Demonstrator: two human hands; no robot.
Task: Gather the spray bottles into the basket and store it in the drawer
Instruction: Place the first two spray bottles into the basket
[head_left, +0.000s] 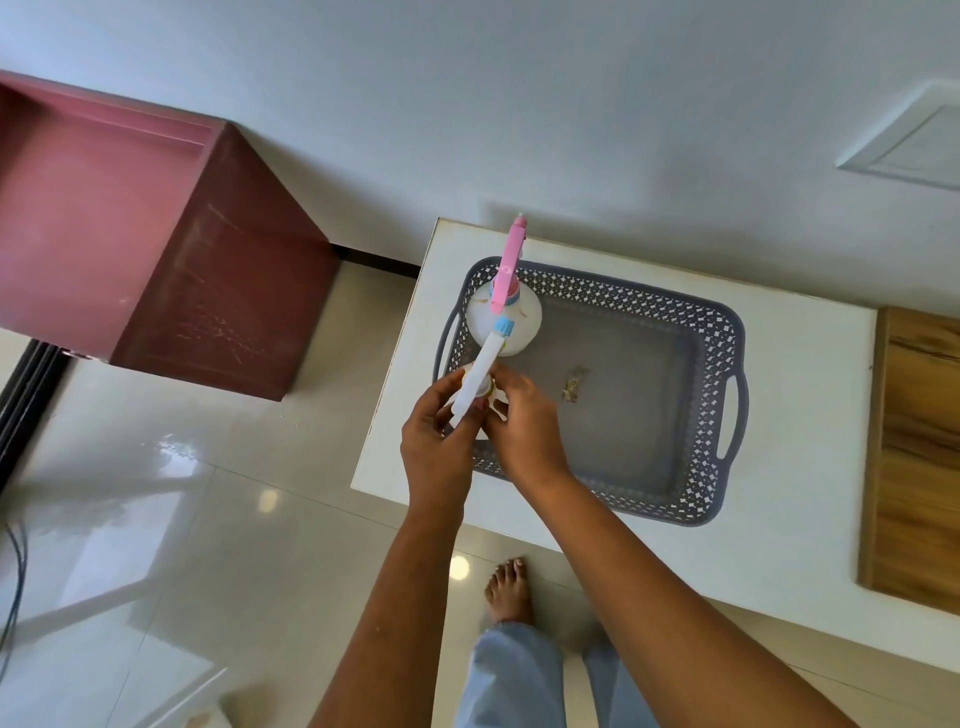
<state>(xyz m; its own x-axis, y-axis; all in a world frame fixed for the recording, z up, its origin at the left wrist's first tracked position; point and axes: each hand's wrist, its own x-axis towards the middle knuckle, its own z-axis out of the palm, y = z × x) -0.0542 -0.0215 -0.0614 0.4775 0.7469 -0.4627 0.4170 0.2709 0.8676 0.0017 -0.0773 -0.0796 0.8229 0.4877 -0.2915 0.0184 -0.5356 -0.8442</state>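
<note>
A grey perforated basket (675, 322) with side handles lies on a white table (810, 332). Upright in its far left corner stands a white spray bottle with a pink trigger head (506, 270). A second spray bottle with a white head and blue nozzle (485, 358) is at the basket's near left corner, held between both hands. My left hand (434, 441) grips its left side and my right hand (524, 426) grips its right side. Its body is mostly hidden by the hands.
A small crumpled wrapper (573, 384) lies on the basket floor. A maroon cabinet (156, 234) stands to the left on the tiled floor. A wooden surface (919, 457) adjoins the table on the right. A bare foot (506, 590) is below the table edge.
</note>
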